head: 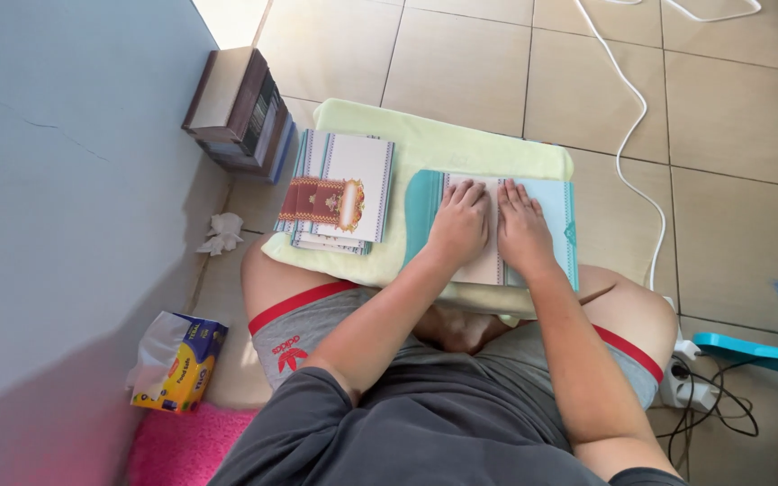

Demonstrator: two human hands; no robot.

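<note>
I see the teal card (pixel 506 229) lying on the pale green cushion (pixel 461 148) across my lap. My left hand (pixel 459 223) and right hand (pixel 522 227) press it flat, fingers spread, gripping nothing. The card stack (pixel 344 189) at nine o'clock overhangs the cushion edge; a knee shift could tip it to the floor (pixel 731 135).

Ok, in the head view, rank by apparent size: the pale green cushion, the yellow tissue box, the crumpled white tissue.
1. Pale green cushion
2. Yellow tissue box, nearer the camera, so flattered
3. Crumpled white tissue
</note>
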